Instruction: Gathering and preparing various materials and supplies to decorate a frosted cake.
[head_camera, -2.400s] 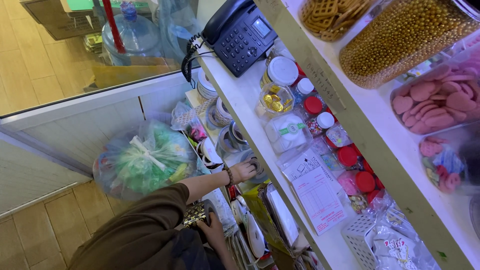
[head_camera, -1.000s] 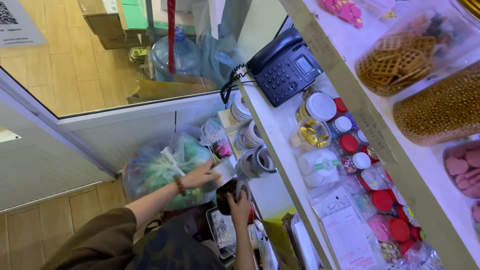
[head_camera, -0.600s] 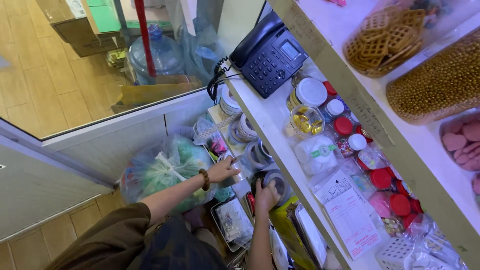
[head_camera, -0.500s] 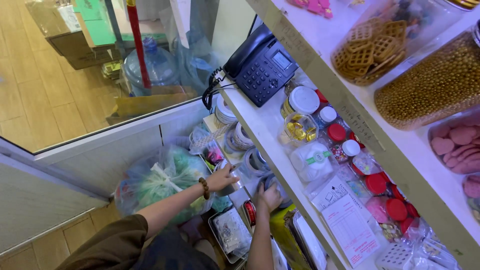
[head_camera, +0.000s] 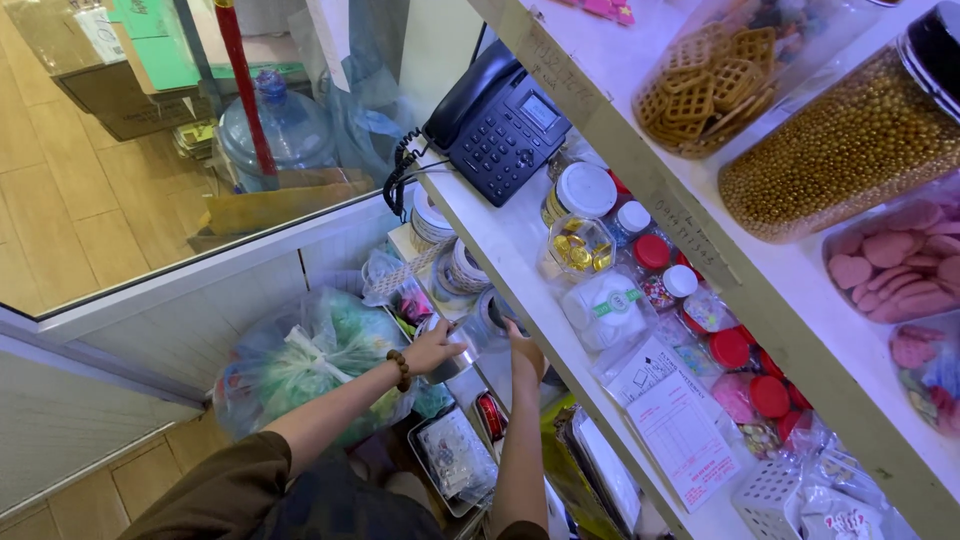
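A clear plastic tub (head_camera: 462, 345) is gripped between both hands under the front edge of the white shelf (head_camera: 500, 240): the left hand (head_camera: 432, 347), a bead bracelet (head_camera: 400, 369) on its wrist, is curled around the tub's near side, and the right hand (head_camera: 524, 345) is pressed against its far side. Rolls of tape (head_camera: 455, 270) are stacked just behind the tub, a tied bag (head_camera: 300, 365) is seen to its left, and a dark desk phone (head_camera: 500, 125) rests at the shelf's far end

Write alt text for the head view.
Seen from above, a person's left hand and right hand reach among tape rolls below a white shelf. The shelf holds a black desk phone and lidded jars; a knotted plastic bag sits nearby.
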